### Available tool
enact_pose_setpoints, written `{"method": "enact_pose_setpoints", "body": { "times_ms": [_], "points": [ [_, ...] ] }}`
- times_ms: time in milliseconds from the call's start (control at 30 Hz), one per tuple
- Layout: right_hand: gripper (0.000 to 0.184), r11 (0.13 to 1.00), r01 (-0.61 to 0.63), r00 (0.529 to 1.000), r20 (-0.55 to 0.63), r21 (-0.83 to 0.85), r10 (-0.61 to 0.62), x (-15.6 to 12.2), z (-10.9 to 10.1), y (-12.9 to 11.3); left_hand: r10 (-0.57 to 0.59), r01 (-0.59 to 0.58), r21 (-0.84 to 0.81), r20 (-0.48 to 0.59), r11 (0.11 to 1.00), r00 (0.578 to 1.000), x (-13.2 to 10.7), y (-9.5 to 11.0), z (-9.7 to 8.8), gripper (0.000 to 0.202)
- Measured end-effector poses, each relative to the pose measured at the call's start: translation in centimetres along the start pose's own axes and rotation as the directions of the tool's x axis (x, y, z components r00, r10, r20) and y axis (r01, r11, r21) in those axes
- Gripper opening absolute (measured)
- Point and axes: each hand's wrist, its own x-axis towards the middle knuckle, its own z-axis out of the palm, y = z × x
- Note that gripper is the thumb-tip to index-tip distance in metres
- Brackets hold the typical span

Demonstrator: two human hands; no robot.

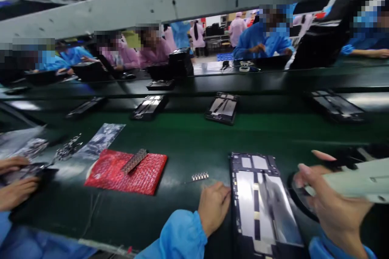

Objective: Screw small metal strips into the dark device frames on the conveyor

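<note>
A tablet back frame (263, 202) with silvery panels lies on the dark green belt in front of me. My left hand (213, 206) rests closed against its left edge, fingers curled; nothing shows in them. My right hand (331, 202) grips a pale green electric screwdriver (358, 180) lying sideways to the right of the frame, with one or two fingers stretched out. A small strip of parts (199, 176) lies just beyond my left hand.
A red bubble pouch (127, 172) carries a grey strip (134, 160). Clear bags (100, 139) lie farther left. A neighbour's hands (15, 188) work at the far left. More frames (223, 108) ride the belt. People in blue and pink coats sit opposite.
</note>
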Motion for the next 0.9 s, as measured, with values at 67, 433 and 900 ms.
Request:
{"method": "enact_pose_setpoints", "body": {
  "times_ms": [67, 433, 900],
  "points": [
    [0.038, 0.998, -0.008, 0.985, 0.170, 0.060, -0.003, -1.5, 2.3, -1.1, 0.054, -0.053, -0.027, 0.033, 0.998, 0.998, 0.2, 0.2, 0.4, 0.021],
    [0.029, 0.999, 0.009, 0.913, 0.408, 0.052, -0.030, -3.8, 9.4, 1.5, -0.057, -0.016, -0.407, -0.167, 0.913, 0.984, -0.3, -0.7, 0.0, 0.028],
    [0.023, 0.998, 0.059, 0.899, 0.436, -0.028, -0.041, -4.4, 9.1, 2.3, -0.150, 0.002, -0.563, -0.217, 0.827, 0.965, 0.0, -0.6, -0.4, 0.028]
  ]
}}
